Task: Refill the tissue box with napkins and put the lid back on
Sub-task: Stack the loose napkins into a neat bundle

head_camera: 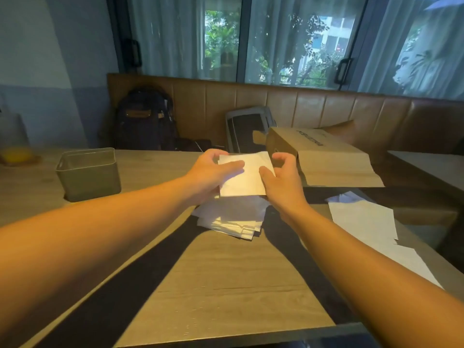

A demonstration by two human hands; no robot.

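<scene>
A small stack of white napkins (247, 175) is held above the wooden table between both hands. My left hand (212, 173) grips its left edge, thumb on top and fingers curled underneath. My right hand (282, 182) pinches the right edge, thumb on the paper and the other fingers arched over it. Beneath the hands a loose pile of napkins (232, 219) lies on the table. The grey open tissue box (89, 173) stands upright to the left, lid off, apart from both hands. A grey frame that may be the lid (247, 128) leans on the bench behind.
A brown cardboard box (324, 156) lies on its side just right of my hands. More white napkins (369, 224) are spread near the table's right edge. A dark backpack (144, 119) sits on the padded bench. A glass of orange drink (15, 146) stands far left.
</scene>
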